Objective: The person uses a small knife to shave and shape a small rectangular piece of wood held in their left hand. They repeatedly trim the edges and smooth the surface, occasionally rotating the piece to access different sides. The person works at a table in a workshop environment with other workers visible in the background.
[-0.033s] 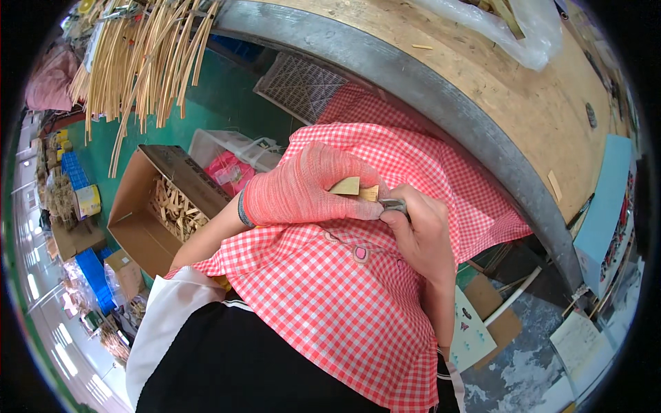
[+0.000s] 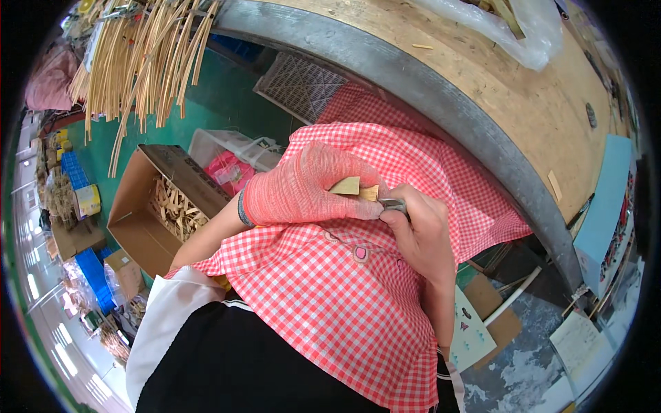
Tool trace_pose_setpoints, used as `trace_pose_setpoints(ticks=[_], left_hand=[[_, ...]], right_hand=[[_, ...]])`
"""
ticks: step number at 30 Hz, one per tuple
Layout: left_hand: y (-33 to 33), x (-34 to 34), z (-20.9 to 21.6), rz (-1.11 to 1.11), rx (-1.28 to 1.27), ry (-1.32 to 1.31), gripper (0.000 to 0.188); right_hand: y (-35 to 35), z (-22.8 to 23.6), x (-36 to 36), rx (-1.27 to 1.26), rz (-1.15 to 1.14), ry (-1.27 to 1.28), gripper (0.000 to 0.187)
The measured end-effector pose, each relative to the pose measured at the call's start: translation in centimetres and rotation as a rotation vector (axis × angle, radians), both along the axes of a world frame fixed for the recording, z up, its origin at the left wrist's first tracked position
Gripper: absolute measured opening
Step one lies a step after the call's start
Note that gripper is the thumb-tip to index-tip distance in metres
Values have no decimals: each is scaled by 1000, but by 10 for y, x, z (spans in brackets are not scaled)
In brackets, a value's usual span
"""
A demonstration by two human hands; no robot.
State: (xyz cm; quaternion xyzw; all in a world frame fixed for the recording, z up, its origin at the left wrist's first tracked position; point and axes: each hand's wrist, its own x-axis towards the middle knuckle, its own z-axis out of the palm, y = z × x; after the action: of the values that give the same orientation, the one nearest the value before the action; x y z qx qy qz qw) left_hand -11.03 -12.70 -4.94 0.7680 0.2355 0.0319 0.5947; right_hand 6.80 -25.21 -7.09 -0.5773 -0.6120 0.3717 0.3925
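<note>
My left hand (image 2: 296,187), in a pinkish-red knit glove, is closed around a flat greenish bamboo piece (image 2: 346,186). Beside that piece, a paler block of split bamboo (image 2: 370,193) shows between the gloved thumb and fingers. Bare and closed, my right hand (image 2: 423,224) pinches a small grey metal tool (image 2: 394,204) with thumb and forefinger. The tool's tip meets the gloved fingertips near the bamboo's end; most of it is hidden in the hand, so its exact kind cannot be made out. Both hands are above a red-and-white checked apron (image 2: 323,275) across my lap.
A wooden worktable (image 2: 482,82) with a grey metal edge (image 2: 413,72) curves around the far and right side. Left of me, a cardboard box (image 2: 134,227) holds bamboo scraps (image 2: 177,210). Thin bamboo sticks (image 2: 141,69) hang over the far left; a light-blue box (image 2: 604,206) stands at right.
</note>
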Motion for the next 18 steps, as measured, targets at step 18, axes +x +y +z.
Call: trace_pose_setpoints(ticks=[18], left_hand=[[-6,-6,-1,-67,62,60,28]], right_hand=[[-2,23,-12,-138,79,-372,28]])
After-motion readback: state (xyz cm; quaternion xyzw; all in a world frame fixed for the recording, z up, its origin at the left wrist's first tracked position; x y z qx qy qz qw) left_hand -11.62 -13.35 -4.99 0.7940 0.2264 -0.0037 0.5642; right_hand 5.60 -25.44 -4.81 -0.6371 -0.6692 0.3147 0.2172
